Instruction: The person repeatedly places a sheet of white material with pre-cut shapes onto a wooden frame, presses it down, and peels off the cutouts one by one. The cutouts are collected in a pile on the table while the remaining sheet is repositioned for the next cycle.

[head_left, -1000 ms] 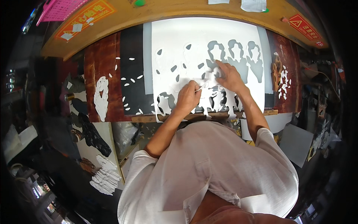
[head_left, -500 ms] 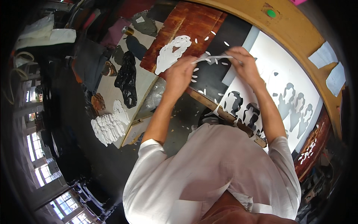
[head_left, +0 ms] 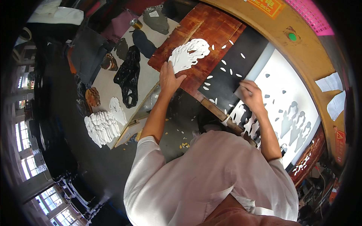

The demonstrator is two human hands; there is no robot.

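Observation:
My left hand (head_left: 170,78) touches the near end of a stack of white cut-out pieces (head_left: 188,54). Its fingers are stretched out and its thumb stands apart. The stack, wavy-edged with holes in it, lies on a worn red-brown board (head_left: 200,24). My right hand (head_left: 252,96) is over the border between a black board (head_left: 233,56) and a white sheet (head_left: 298,75). Its fingers are curled in, slightly blurred, and whatever they may hold is hidden. Several small white oval scraps (head_left: 223,69) are scattered on the black board left of that hand.
Grey cut-out shapes (head_left: 292,120) show in the white sheet. On the left table are a black plastic-wrapped bundle (head_left: 128,75), dark stacks, a tin can (head_left: 136,24) and a large white pile (head_left: 102,128). A yellow machine beam (head_left: 279,28) arches beyond the boards.
Earlier, both hands held a thin white piece stretched between them. Now my left hand is at the white stack, and my right hand has drawn nearer, without that piece. The view has shifted slightly.

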